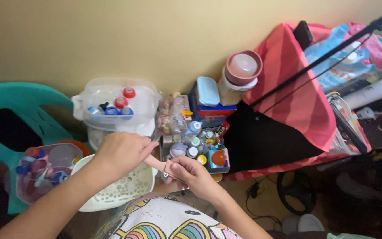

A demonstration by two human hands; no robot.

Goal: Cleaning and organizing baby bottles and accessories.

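My left hand (121, 152) and my right hand (192, 172) meet above my lap, both closed on a slim pale pink object (156, 163) stretched between them. The left hand grips its upper end, the right hand pinches its lower end. Just below the left hand sits a white perforated basket (120, 190). Right behind the hands is a small tray of little bottles and jars (197, 148) with coloured caps.
A clear lidded container (118, 106) with red and blue bottle caps stands by the wall. A teal plastic chair (14, 119) holds a clear tub of bottle parts (45, 170). A pink-lidded canister (242, 75), a red cloth-covered pile (297, 102) and a black stand pole (332, 51) are to the right.
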